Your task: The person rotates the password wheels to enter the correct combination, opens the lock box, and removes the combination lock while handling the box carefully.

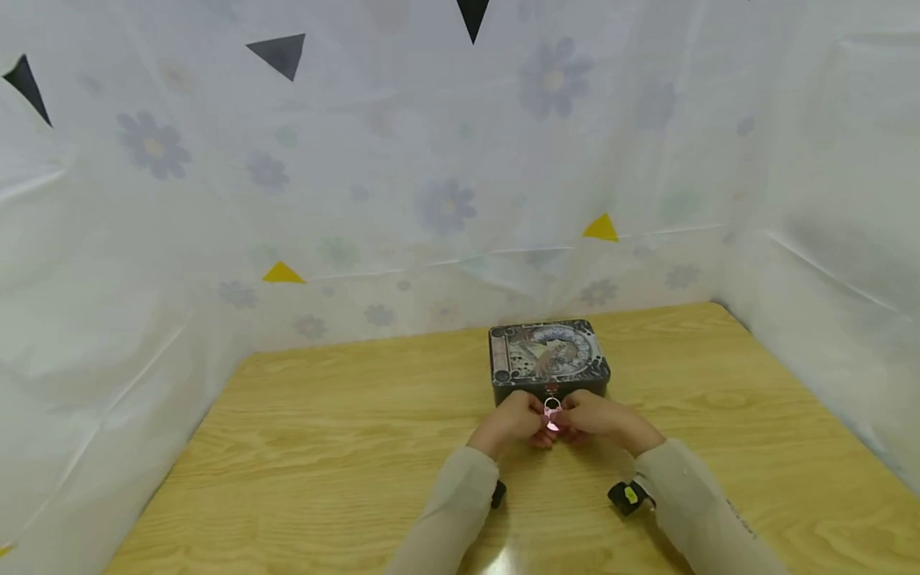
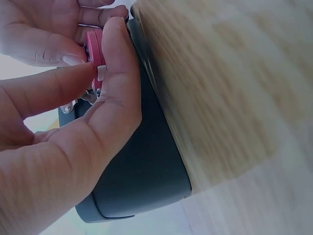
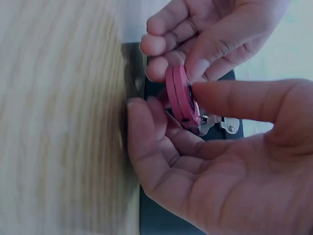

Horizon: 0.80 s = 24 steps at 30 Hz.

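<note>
A pink padlock [image 1: 552,414] with a silver shackle hangs at the metal latch [image 3: 230,125] on the front of a dark tin box [image 1: 550,353]. My left hand [image 1: 516,415] pinches the padlock [image 2: 94,56] between thumb and index finger. From the other side my right hand [image 1: 595,414] also holds it, its thumb on the padlock's face [image 3: 182,95] and its fingers curled behind. In the right wrist view the left thumb and fingertips meet the padlock's far end. The shackle's fit in the latch is partly hidden by the fingers.
The box stands toward the back of a wooden table [image 1: 345,447]. Pale flowered sheeting [image 1: 402,160] encloses the back and sides, with black and yellow triangles on it. A black wrist camera [image 1: 627,497] is strapped below the right sleeve.
</note>
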### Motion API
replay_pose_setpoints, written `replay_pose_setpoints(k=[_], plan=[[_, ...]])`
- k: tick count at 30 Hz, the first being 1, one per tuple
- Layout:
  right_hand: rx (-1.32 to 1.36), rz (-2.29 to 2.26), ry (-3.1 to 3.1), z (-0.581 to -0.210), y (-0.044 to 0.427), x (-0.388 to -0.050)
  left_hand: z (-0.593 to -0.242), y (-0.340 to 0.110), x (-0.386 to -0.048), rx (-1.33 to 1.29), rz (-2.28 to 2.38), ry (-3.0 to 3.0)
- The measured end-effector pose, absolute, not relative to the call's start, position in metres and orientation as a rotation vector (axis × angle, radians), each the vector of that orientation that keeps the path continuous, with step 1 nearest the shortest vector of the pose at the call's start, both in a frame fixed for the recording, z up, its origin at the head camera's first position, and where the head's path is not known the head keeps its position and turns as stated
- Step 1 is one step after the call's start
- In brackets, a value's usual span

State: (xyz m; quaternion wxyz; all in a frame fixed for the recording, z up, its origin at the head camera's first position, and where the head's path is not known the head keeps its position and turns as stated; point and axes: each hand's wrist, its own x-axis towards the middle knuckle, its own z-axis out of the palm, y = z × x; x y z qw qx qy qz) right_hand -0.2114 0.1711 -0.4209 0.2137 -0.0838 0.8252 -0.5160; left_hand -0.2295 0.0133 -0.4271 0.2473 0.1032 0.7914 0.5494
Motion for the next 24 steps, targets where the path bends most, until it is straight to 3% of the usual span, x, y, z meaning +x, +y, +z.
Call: replay_pose_setpoints(k=[10, 24], plan=[[-0.117, -1.672, 2.102, -0.4282, 0.1683, -0.2149, -0.4238, 0.0131, -0.2278, 0.257, 1.481, 2.152], [-0.040, -1.654, 2.135, -0.4229, 0.1650, -0.2130, -0.4228, 0.0136, -0.2281, 0.273, 1.475, 2.144]])
